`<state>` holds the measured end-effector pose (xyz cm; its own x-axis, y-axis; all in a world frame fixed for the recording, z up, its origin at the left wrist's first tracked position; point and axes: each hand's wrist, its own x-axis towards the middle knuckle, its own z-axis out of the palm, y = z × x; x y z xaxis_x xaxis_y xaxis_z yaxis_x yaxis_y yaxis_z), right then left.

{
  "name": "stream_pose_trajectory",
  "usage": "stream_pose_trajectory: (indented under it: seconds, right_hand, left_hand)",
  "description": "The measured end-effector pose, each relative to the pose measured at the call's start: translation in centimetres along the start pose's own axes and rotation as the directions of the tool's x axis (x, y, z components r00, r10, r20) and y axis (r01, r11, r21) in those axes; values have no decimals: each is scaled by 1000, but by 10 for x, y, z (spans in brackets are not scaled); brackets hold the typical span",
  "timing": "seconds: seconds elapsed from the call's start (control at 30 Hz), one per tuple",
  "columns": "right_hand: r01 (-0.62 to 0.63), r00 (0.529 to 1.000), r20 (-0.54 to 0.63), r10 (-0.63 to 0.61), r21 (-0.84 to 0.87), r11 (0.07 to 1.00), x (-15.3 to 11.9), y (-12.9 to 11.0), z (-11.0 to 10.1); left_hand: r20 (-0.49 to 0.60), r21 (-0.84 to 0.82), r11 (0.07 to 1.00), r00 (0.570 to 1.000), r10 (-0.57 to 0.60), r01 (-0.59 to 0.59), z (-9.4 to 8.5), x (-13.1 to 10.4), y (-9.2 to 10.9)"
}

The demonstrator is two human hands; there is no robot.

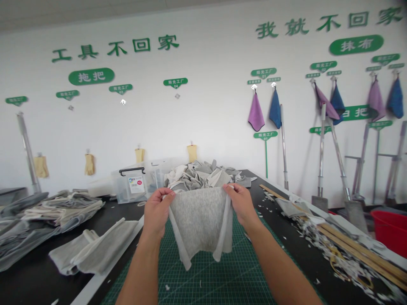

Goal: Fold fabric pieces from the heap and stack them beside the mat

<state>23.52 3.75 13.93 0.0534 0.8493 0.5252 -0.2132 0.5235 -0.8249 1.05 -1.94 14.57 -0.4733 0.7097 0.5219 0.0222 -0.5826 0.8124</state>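
A light grey piece of cloth (200, 220) hangs stretched between my two hands, above a green cutting mat (203, 284). My left hand (158, 209) pinches its upper left corner between thumb and fingers. At the upper right corner, my right hand (240, 203) grips it the same way. Both side edges of the cloth fold or curl inward and droop lower than its middle. Behind it lies a heap of grey and off-white cloth pieces (203, 174).
Folded grey cloths (98, 250) and a larger stack (60, 212) lie on the left. A clear plastic box (124, 192) stands behind. To the right are wooden strips (359, 245), white scraps, gold-handled scissors (337, 258) and a red bucket (389, 231).
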Motion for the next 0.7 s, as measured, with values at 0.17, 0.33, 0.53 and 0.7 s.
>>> stream_pose_trajectory:
  seconds: [0.17,0.33,0.53,0.7]
  right_hand:
    - [8,999,44,-7,-37,999,4,1,-6]
    - [11,981,195,13,-123,992,5,-1,-15]
    - [-8,984,176,28,-117,993,9,-3,-25]
    - [-33,989,139,42,-71,997,11,-8,-30]
  left_hand:
    - [-4,-53,998,1000,-20,20,-2,1,4]
    - [15,-71,997,999,-30,31,-9,4,4]
    - [157,-13,998,986,-51,53,-22,5,5]
    - [322,83,991,938,-127,106,-28,3,7]
